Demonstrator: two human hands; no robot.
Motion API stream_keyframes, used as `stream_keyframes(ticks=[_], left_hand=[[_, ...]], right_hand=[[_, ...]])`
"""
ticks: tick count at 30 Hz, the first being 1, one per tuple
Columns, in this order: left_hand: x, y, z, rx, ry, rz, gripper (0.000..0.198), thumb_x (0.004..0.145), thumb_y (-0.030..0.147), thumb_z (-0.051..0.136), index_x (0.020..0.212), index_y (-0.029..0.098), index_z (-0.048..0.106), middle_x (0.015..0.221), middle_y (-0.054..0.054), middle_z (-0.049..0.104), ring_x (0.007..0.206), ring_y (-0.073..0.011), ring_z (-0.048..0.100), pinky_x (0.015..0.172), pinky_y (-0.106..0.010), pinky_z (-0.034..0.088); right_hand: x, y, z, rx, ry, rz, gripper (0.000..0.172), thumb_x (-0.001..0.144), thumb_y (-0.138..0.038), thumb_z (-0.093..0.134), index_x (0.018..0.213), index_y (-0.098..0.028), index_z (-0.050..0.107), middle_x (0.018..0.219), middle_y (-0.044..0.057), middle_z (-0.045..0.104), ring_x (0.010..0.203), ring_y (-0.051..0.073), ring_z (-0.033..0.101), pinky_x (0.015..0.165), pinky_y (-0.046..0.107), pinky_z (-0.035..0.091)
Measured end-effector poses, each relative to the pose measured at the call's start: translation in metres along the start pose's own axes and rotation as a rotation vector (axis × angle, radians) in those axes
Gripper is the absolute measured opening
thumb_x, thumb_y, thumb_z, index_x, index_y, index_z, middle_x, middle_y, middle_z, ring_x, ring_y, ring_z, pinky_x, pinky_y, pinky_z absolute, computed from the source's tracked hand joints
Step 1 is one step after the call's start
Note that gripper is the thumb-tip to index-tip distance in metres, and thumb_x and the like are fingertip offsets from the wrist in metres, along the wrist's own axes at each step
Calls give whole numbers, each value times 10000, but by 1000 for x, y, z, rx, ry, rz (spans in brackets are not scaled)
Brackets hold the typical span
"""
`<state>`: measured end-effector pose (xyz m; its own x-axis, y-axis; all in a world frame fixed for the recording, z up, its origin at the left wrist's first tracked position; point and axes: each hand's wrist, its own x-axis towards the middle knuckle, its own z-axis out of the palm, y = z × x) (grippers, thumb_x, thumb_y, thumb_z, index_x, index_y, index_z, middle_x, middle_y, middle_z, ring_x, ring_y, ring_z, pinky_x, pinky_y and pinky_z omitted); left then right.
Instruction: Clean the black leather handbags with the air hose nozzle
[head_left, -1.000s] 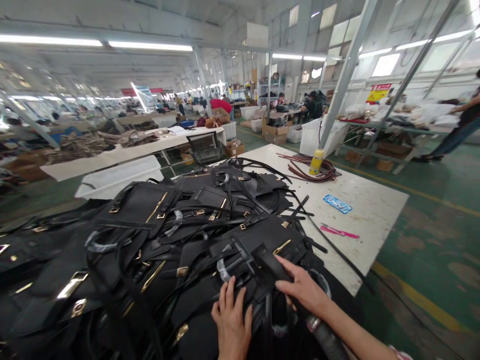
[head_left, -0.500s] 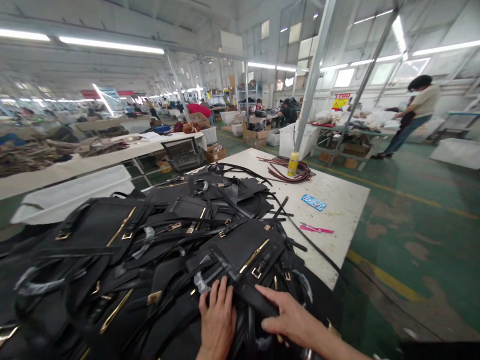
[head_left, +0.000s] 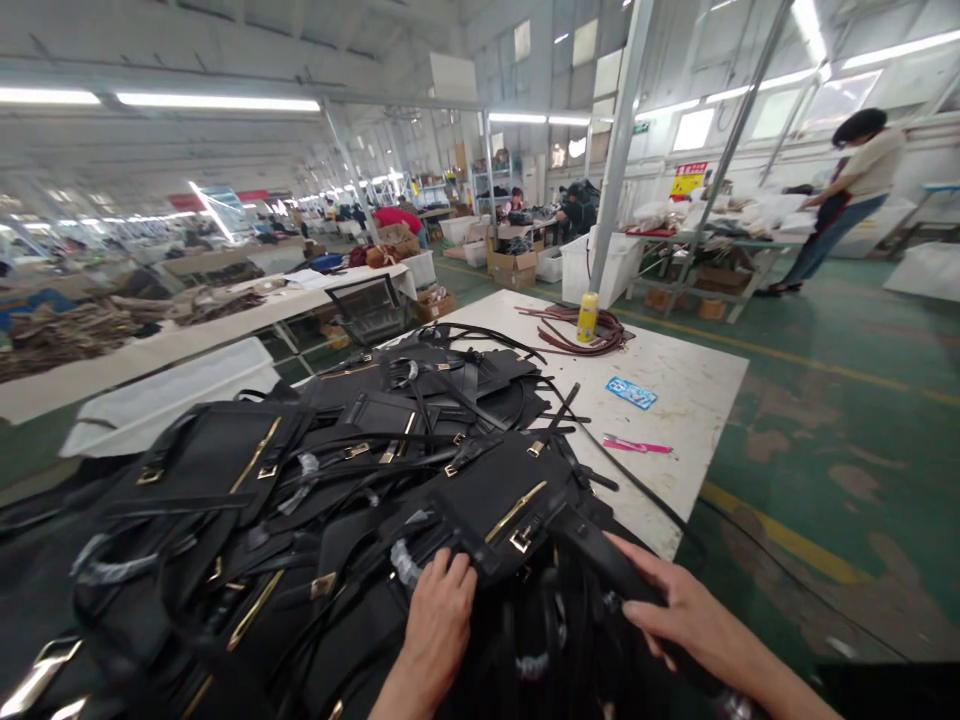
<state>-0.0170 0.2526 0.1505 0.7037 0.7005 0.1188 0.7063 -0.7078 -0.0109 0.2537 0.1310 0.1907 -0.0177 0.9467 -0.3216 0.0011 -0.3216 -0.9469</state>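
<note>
My right hand point(head_left: 686, 605) is closed round a wide black strap point(head_left: 600, 545), thumb and forefinger on either side of it. The strap rises from a black bag point(head_left: 499, 490) with a gold zipper and gold buckles, which lies on top of a heap of similar bags. My left hand point(head_left: 439, 620) has its fingers bent and closed on the near edge of this bag, beside a handle point(head_left: 405, 562) wrapped in clear plastic. Its fingertips are partly hidden against the black material.
On the white table point(head_left: 690, 400) are coiled brown straps point(head_left: 551, 338), a yellow bottle point(head_left: 587, 316), a blue printed card point(head_left: 631, 392) and a pink tool point(head_left: 637, 445). A white bin point(head_left: 180, 385) stands at left. A person point(head_left: 862, 190) works at another table far right.
My right hand has moved right and slightly up, drawing the strap away from the bag. My left hand's fingers have curled in more. The view has shifted slightly.
</note>
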Motion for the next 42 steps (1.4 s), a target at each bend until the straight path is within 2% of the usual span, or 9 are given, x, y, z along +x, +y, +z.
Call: stream_keyframes(ticks=[4,8,11,16,23,26,33,38,42], left_hand=[[-28,16,11,-30,147,67,199,738,82,475,848,193,598,983,-16,598,957,-236,454,784,-354,414],[-54,27,38,-114,300,-34,232,782,107,435,902,218,599,1022,-8,605,992,-243,445,783,-363,396],[-61,30,47,-192,364,-110,230,793,116,437,912,231,598,1020,-6,613,970,-236,455,741,-356,405],[-61,28,47,-258,412,-55,193,764,88,474,860,203,597,968,-23,620,930,-220,456,740,-350,434],[-65,26,53,-285,393,-55,184,752,60,483,848,186,577,987,-37,604,965,-212,440,788,-370,443],[-66,25,57,-307,401,-55,202,748,51,479,863,189,573,1001,-40,597,972,-209,442,802,-380,440],[-65,24,58,-356,416,-72,167,741,70,492,823,185,581,975,-52,601,954,-208,452,801,-388,456],[-65,25,59,-361,417,-81,174,750,78,475,824,186,589,975,-59,606,964,-211,468,814,-410,455],[-65,25,58,-383,407,-84,174,750,80,478,832,186,588,982,-61,606,969,-210,472,825,-411,451]], right_hand=[[-15,-12,1,-37,-124,50,727,707,-165,533,1354,-248,212,604,-51,566,448,88,466,399,165,406],[-16,-11,9,-56,-322,91,705,678,-128,516,1325,-280,283,636,-54,587,423,63,452,377,128,375],[-7,-3,18,-102,-429,120,693,650,-109,515,1297,-285,340,655,-54,590,393,49,431,354,115,364],[17,1,38,-143,-524,143,667,632,-98,527,1261,-280,402,628,-62,583,379,47,439,367,119,386],[23,-7,25,-4,-415,68,686,693,-143,503,1328,-260,271,652,-40,604,401,68,481,377,141,412],[18,-8,16,-102,-531,151,667,655,-91,512,1279,-279,370,639,-57,593,379,46,454,368,116,391],[15,2,32,-295,-546,154,590,626,-127,575,1193,-261,483,654,-61,580,384,43,425,359,115,390],[5,14,28,-165,-517,148,674,634,-124,570,1268,-263,392,690,-52,595,396,36,413,378,114,375],[10,19,45,-81,-464,121,706,626,-98,532,1290,-262,359,670,-50,609,388,51,442,364,132,374]])
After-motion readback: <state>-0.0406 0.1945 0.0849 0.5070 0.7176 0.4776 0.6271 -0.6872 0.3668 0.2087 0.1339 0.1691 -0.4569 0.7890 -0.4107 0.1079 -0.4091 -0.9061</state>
